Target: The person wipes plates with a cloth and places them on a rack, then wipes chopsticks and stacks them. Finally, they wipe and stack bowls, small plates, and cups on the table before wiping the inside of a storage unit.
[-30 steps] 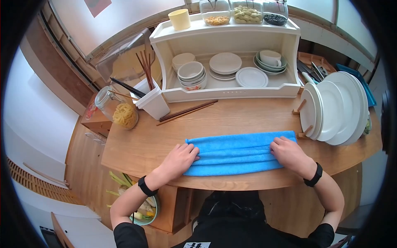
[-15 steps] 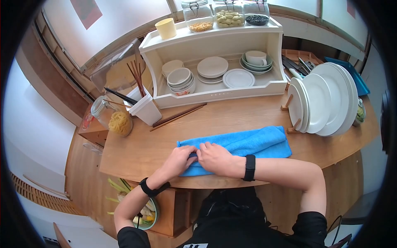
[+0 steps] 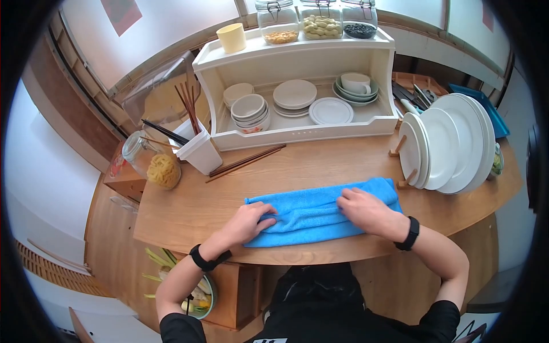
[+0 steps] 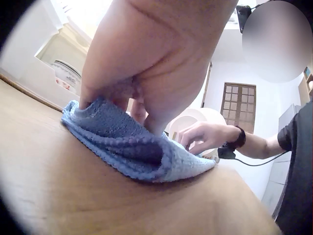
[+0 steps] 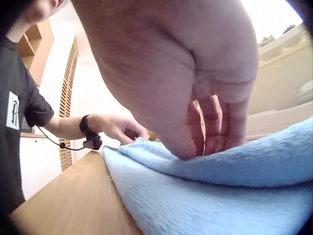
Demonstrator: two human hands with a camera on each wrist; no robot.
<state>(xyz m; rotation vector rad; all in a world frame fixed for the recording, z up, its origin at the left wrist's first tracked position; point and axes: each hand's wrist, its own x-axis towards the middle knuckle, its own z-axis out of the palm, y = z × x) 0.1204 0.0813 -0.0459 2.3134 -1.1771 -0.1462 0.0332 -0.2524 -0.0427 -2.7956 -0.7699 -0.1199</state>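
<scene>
A blue towel (image 3: 309, 226) lies folded in long layers near the front edge of the wooden table. At its left end my left hand (image 3: 243, 222) pinches the upper fold between thumb and fingers. In the left wrist view the layers of the towel (image 4: 161, 159) open toward the camera below that hand. My right hand (image 3: 372, 214) is bent down over the right part of the towel. The right wrist view shows its thumb and fingertips gripping a raised fold, and the towel (image 5: 205, 205) spreads flat below them.
Behind the towel stands a white shelf (image 3: 303, 135) with bowls and plates, jars on top. Chopsticks (image 3: 246, 163) lie beside a white holder (image 3: 200, 150) and a pasta jar (image 3: 163, 171). Large white plates (image 3: 443, 148) stand in a rack at right. A vegetable basket (image 3: 210, 300) sits below.
My right hand went from the towel's right end to the left hand, then back rightward along the fold. The left hand stays at the left end. The towel's right part was rumpled and lies flatter now.
</scene>
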